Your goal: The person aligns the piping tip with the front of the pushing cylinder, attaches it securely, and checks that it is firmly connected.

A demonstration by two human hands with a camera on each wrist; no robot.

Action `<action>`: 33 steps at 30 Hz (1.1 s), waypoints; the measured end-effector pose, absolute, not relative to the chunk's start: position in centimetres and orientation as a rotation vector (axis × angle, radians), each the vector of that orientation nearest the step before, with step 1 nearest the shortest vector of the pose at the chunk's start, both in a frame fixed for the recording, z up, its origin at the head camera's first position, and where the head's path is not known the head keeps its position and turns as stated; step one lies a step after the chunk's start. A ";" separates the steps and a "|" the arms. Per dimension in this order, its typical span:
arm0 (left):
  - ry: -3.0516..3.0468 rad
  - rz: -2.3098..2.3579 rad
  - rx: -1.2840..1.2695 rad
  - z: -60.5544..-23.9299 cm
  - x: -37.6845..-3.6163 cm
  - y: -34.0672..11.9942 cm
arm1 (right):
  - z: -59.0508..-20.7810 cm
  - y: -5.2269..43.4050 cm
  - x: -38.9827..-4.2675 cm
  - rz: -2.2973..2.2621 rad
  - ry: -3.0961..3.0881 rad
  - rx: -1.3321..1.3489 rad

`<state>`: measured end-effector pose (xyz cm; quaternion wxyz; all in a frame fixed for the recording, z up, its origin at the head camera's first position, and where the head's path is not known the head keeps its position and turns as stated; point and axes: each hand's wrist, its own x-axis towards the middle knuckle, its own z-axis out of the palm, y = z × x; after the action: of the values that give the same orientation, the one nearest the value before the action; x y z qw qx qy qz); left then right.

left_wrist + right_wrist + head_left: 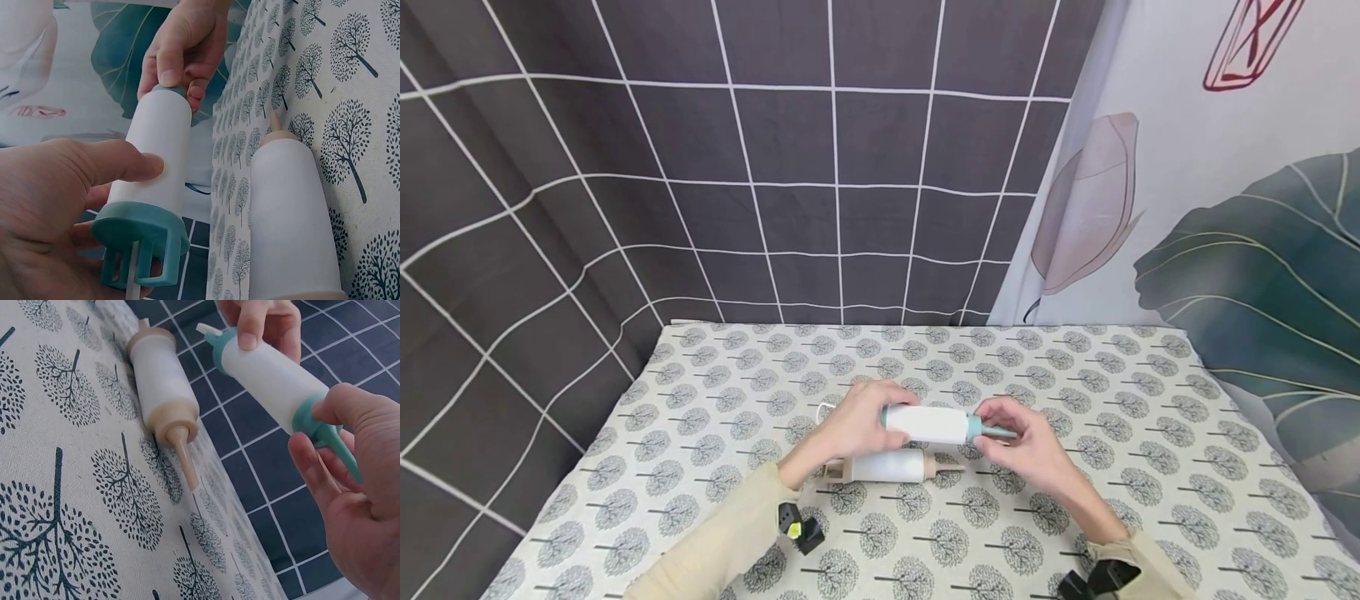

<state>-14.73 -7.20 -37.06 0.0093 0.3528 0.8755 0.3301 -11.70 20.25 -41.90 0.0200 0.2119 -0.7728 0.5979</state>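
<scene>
**Teal-capped tube held at both ends, above the cloth**

Right hand (1026, 446): fingers pinch the teal nozzle (331, 440). Left hand (857, 425): thumb and fingers curl round the white barrel near its teal end cap (140, 240). The teal tube (936, 423) is held level, just above the tree-print tablecloth (1150, 417). It looks like light, stiff, smooth plastic, probably slippery; barrel grip seems safest, thin nozzle weakest. A beige tube (887, 467) lies beneath, on the cloth.
</scene>
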 end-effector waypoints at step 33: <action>2.770 1.031 1.061 -37.1 -14.4 -6.9 | -42.0 20.5 -11.7 1.843 -2.486 0.655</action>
<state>-14.40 -6.93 -37.15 0.0006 0.3378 0.8822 0.3282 -11.71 20.52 -41.99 -0.0108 0.2070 -0.7858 0.5828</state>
